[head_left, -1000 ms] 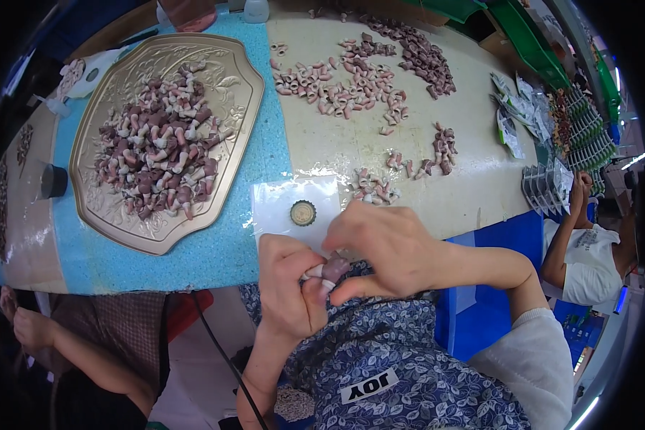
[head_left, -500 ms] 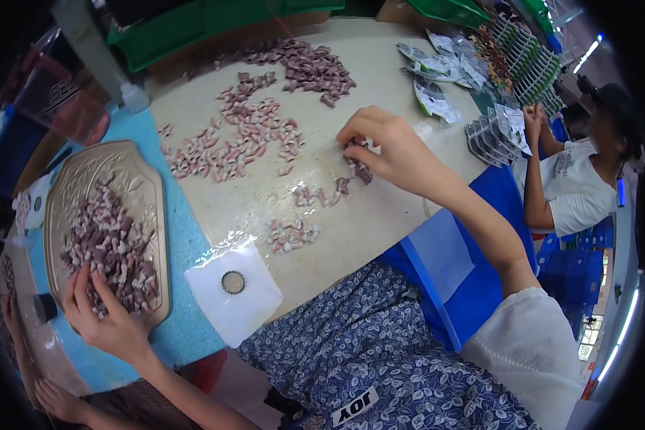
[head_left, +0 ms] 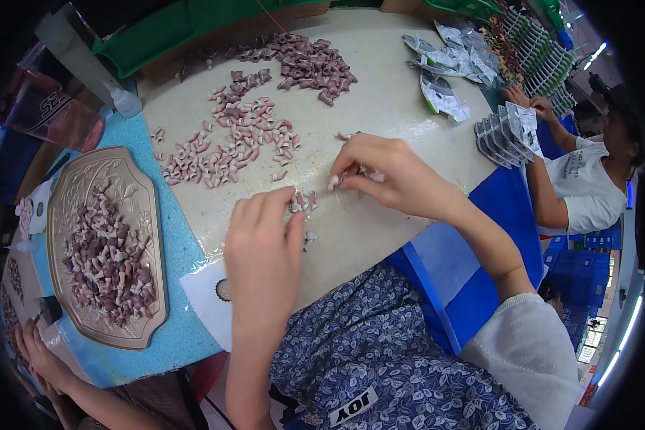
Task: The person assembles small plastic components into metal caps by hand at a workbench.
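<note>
Piece, small and white-tipped, is pinched between the thumb and fingers of your right hand above the bench. Your left hand stands partly spread, thumb apart from fingers, just beside loose pieces; contact cannot be determined. To its left, the golden tray carries a heap of mauve-and-white pieces.

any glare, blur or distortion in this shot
Head view: fisheye darkness closes in at the corners; glare glints on the pale tabletop near the white paper; a strip light glows at far right; the left hand looks slightly blurred.
</note>
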Motion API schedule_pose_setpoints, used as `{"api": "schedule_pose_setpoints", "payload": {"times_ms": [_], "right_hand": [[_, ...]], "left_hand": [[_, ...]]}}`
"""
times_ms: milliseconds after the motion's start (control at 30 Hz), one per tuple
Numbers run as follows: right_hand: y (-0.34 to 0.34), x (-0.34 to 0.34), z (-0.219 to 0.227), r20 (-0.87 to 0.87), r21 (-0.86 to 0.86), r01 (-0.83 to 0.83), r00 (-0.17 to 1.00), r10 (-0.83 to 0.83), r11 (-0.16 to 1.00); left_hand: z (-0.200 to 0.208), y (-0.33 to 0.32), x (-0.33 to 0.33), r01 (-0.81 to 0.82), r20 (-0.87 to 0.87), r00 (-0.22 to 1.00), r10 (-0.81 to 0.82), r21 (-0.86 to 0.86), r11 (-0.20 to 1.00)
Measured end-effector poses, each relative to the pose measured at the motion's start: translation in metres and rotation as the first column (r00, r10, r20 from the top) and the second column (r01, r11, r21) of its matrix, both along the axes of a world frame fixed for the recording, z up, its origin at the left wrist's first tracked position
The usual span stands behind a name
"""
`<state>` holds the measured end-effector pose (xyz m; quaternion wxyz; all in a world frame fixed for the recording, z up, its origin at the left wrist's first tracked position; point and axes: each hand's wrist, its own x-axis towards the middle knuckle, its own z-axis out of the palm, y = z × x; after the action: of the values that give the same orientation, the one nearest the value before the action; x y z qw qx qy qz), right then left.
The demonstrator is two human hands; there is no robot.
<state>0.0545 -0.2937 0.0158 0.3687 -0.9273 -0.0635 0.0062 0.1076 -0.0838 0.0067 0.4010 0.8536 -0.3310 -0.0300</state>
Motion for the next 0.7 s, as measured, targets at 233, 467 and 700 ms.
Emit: {"api": "schedule_pose_setpoints", "payload": {"times_ms": [233, 467, 700], "right_hand": [[0.021, -0.002, 0.008, -0.025, 0.514, 0.248, 0.961, -0.275, 0.821], [0.079, 0.006, 0.006, -0.055, 0.698, 0.163, 0.983, -0.175, 0.698], [0.134, 0.014, -0.019, 0.057, 0.513, -0.12, 0.993, 0.106, 0.85]], "left_hand": [[-0.011, -0.016, 0.001, -0.111, -0.223, 0.969, 0.109, 0.003, 0.994], [0.016, 0.044, -0.049, -0.446, -0.42, 0.862, 0.285, -0.359, 0.82], [-0.002, 0.1, -0.102, -0.65, -0.637, 0.689, 0.345, -0.334, 0.683]]}}
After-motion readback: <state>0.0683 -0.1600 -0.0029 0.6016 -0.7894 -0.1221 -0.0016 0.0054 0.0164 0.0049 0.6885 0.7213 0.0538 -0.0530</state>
